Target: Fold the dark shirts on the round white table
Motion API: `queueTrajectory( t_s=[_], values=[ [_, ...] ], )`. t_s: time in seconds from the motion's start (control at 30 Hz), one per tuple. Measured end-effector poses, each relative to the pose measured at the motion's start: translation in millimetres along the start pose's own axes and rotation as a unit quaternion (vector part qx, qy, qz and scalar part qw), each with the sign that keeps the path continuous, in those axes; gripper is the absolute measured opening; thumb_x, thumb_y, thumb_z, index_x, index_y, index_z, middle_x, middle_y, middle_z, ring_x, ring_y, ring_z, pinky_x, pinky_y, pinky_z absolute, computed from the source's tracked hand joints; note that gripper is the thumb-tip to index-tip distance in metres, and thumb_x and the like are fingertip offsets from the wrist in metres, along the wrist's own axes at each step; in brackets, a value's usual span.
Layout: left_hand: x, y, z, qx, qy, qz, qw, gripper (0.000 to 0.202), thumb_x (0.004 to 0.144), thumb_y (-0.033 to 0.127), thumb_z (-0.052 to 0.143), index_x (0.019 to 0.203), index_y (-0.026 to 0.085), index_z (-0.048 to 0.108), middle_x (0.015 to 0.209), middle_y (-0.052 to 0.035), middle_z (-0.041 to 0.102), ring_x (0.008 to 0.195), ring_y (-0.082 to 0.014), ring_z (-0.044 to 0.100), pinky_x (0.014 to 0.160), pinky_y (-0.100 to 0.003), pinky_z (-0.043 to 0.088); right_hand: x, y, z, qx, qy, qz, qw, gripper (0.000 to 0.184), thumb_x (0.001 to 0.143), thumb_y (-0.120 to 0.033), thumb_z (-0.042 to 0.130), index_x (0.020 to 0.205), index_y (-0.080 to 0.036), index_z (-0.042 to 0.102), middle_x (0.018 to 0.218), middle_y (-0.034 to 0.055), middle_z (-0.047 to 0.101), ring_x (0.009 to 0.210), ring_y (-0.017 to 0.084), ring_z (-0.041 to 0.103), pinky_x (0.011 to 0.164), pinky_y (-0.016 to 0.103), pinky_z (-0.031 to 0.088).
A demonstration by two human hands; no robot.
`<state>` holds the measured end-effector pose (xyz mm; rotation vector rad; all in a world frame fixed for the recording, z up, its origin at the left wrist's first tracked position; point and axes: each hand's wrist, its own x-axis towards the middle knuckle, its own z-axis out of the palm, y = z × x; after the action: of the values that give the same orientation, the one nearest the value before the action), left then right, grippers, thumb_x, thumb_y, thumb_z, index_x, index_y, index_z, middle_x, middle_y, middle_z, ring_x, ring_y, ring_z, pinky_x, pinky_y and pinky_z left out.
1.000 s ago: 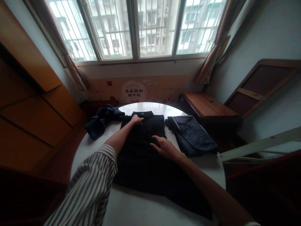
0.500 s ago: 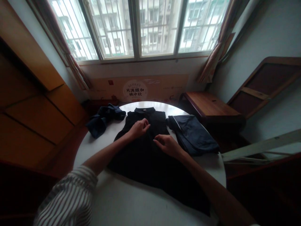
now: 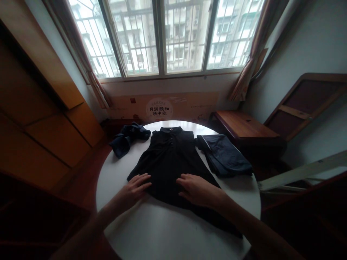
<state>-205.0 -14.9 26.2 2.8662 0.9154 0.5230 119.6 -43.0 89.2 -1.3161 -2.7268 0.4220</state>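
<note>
Round white table (image 3: 151,234) by barred window (image 3: 165,36); both hands flat, fingers spread, on black shirt (image 3: 170,159).

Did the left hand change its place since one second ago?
Yes. The left hand drew back from the black collared shirt's collar to its near edge, toward the person.

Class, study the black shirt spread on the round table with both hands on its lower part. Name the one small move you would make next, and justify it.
Probably sweep both hands outward to flatten the black shirt. It lies spread, collar toward the window; the left hand rests open at its left edge, the right hand flat on its lower middle, gripping nothing.
</note>
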Motion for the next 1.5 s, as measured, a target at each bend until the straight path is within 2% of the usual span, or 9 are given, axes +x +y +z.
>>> queueTrajectory(
  t_s=[0.17,0.4,0.57,0.83,1.03,1.2,1.3,1.4,1.5],
  values=[
    [32.5,-20.9,-2.6,-0.142,-0.009,-0.102,0.985,0.026,0.1,0.019,0.041,0.11,0.019,0.065,0.102,-0.0051,0.073,0.094,-0.0181,0.069,0.093,-0.035,0.053,-20.0,-33.1,15.8,0.024,0.009,-0.147,0.989,0.023,0.098,-0.019,0.05,0.081,-0.018,0.065,0.086,0.0036,0.067,0.077,0.013,0.062,0.073,0.024,0.046],
    [92.1,-19.8,5.9,0.086,0.148,-0.131,0.976,0.022,0.097,0.014,0.047,0.106,0.017,0.066,0.098,-0.0106,0.068,0.094,-0.0249,0.064,0.088,-0.041,0.051,-21.0,2.3,48.9,-0.082,0.075,0.02,0.994,0.026,0.093,-0.023,0.057,0.116,-0.015,0.066,0.125,0.0148,0.066,0.121,0.03,0.057,0.105,0.05,0.04],
    [74.6,21.9,31.5,0.053,0.032,0.036,0.997,0.024,0.098,0.038,0.052,0.094,0.016,0.062,0.082,-0.0057,0.063,0.075,-0.0196,0.062,0.068,-0.031,0.054,-23.6,24.4,52.2,-0.132,0.092,0.07,0.984,0.034,0.091,-0.006,0.048,0.119,-0.014,0.067,0.133,0.0142,0.063,0.123,0.028,0.057,0.108,0.048,0.038],
    [56.0,12.8,33.8,0.07,0.015,-0.061,0.996,0.041,0.083,-0.004,0.042,0.114,0.013,0.063,0.108,-0.0115,0.068,0.1,-0.023,0.065,0.087,-0.037,0.057,-21.4,45.1,27.1,-0.023,0.149,0.22,0.964,0.036,0.101,-0.017,0.036,0.124,-0.018,0.063,0.114,0.0109,0.073,0.1,0.023,0.071,0.082,0.03,0.051],
    [58.3,2.0,0.2,-0.048,0.135,-0.102,0.984,0.039,0.093,0.01,0.039,0.124,0.014,0.061,0.108,-0.0129,0.071,0.1,-0.0233,0.068,0.091,-0.038,0.055,-18.8,71.0,15.1,0.022,0.186,0.234,0.954,0.029,0.101,-0.025,0.04,0.118,-0.019,0.064,0.111,0.0109,0.072,0.099,0.025,0.069,0.084,0.033,0.05],
    [58.4,17.5,-35.5,-0.181,0.188,-0.226,0.939,0.029,0.097,0.028,0.036,0.111,0.017,0.06,0.083,-0.0026,0.066,0.074,-0.0169,0.063,0.068,-0.027,0.05,-20.9,36.3,25.1,-0.038,0.237,0.132,0.962,0.024,0.097,-0.013,0.04,0.09,-0.016,0.063,0.092,0.0119,0.066,0.088,0.023,0.062,0.082,0.035,0.048],
    [58.3,28.7,-40.6,-0.264,0.177,-0.245,0.916,0.028,0.098,0.034,0.033,0.104,0.017,0.054,0.075,0.0003,0.056,0.068,-0.0148,0.055,0.061,-0.024,0.045,-15.8,-0.3,42.8,0.012,0.178,0.03,0.984,0.021,0.093,-0.031,0.057,0.106,-0.015,0.061,0.099,0.011,0.064,0.09,0.023,0.061,0.08,0.035,0.049],
    [59.6,39.9,-41.1,-0.301,0.115,-0.211,0.923,0.023,0.093,0.04,0.047,0.099,0.019,0.051,0.078,0.0013,0.053,0.07,-0.0139,0.052,0.061,-0.023,0.043,-4.9,-20.0,57.4,-0.004,0.155,0.064,0.986,0.058,0.081,-0.045,0.072,0.125,-0.013,0.053,0.111,0.0149,0.062,0.098,0.03,0.059,0.083,0.041,0.049],
    [58.3,49.3,-44.2,-0.28,0.058,-0.179,0.941,0.026,0.081,0.035,0.068,0.088,0.019,0.048,0.072,0.0045,0.049,0.063,-0.0107,0.047,0.055,-0.02,0.037,2.9,-17.6,61.2,-0.048,0.143,0.119,0.981,0.029,0.086,-0.026,0.062,0.112,-0.013,0.059,0.105,0.0145,0.063,0.096,0.03,0.058,0.081,0.04,0.047]
  ],
)
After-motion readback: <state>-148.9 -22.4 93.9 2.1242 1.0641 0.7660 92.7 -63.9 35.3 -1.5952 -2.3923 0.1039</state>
